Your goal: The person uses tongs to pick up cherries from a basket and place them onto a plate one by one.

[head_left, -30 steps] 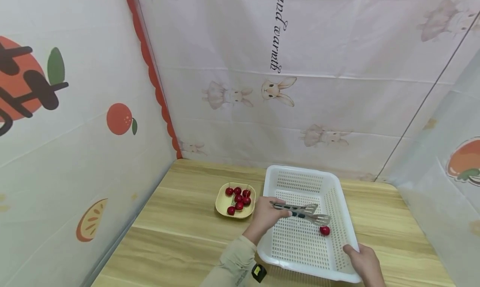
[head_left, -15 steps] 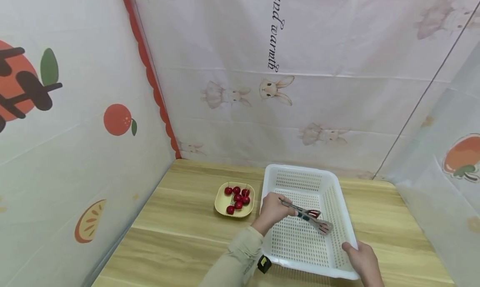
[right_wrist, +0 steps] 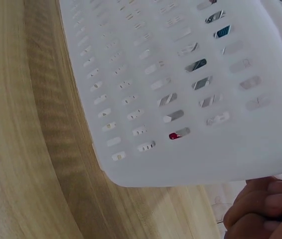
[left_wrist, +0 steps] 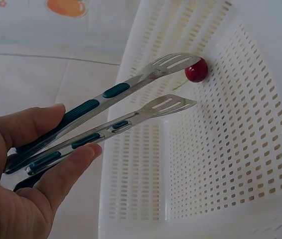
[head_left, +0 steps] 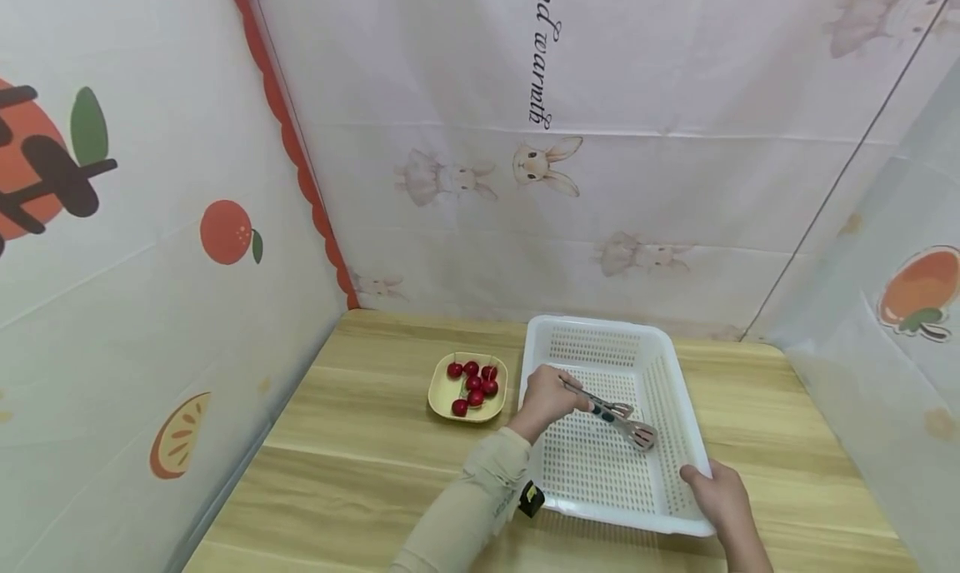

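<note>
My left hand [head_left: 551, 398] holds metal tongs [left_wrist: 106, 99] with dark teal grips, thumb on one arm and fingers on the other. The tongs' slotted heads are spread apart over a white perforated basket [head_left: 693, 406]. In the left wrist view a single red cherry [left_wrist: 196, 69] lies in the basket, right at the tip of the upper head. From the head view the cherry is mostly covered by the tongs. At the basket's near right corner, my right hand [head_left: 718, 494] grips the rim, thumb on top; its curled fingers [right_wrist: 260, 204] show below the rim in the right wrist view.
Left of the basket, a pale yellow dish [head_left: 438, 402] with several cherries stands on the wooden table [head_left: 360, 456]. A small black-and-yellow device [head_left: 532, 499] is at the left wrist. Printed cloth walls [head_left: 450, 73] enclose the table's back and sides.
The tongs have swung so their heads cover the cherry, which lay uncovered below them a second ago. The right hand keeps its grip on the rim. The head view has shifted slightly.
</note>
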### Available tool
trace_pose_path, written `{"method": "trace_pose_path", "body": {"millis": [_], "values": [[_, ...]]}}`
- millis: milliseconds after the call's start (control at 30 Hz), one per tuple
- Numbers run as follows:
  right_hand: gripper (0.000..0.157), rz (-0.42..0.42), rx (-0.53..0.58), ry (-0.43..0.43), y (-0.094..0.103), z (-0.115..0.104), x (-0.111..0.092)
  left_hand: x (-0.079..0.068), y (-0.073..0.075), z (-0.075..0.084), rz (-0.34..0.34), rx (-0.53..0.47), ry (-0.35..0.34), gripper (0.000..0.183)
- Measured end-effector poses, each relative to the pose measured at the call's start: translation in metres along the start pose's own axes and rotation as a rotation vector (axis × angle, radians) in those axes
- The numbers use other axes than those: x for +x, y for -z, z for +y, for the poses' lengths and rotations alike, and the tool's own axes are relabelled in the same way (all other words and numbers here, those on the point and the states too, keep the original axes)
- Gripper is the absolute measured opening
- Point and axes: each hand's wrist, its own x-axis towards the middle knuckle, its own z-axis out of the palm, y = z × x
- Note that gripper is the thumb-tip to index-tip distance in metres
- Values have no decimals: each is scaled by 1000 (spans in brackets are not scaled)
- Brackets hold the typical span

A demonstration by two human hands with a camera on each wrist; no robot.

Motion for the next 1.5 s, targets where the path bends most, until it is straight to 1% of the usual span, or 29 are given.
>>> {"method": "trace_pose_path", "body": {"millis": [67,133,367,467,600,667,733,833,1100,1200,1300,1367,1500], "values": [[45,-4,-2,1,0,0,0,2,-2,1,-3,14,6,20],[45,-2,-3,2,1,0,1,4,-4,2,-3,35,-3,20],[45,-21,28,-23,0,3,0,7,-17,5,-13,94,-62,18],[45,-22,33,-26,0,5,-1,5,-23,5,-36,164,-105,20],[45,-12,17,-12,0,5,-3,2,-28,10,-66,324,-204,36],[45,-8,12,-4,1,5,-4,0,-28,12,-69,380,-229,40],[45,-6,12,0,1,5,-4,-1,-29,14,-76,408,-232,38],[45,-11,23,0,1,5,-5,-2,-29,13,-83,408,-211,29],[47,-35,38,-24,1,9,-8,-4,-32,12,-96,367,-154,21],[47,-36,29,-8,2,6,-5,-1,-29,14,-85,397,-184,17],[46,-41,27,17,2,-1,1,4,-23,19,-61,428,-230,14],[46,-31,34,25,4,0,2,7,-24,20,-50,440,-253,14],[46,-33,52,31,5,1,3,10,-27,19,-44,436,-257,15]]}}
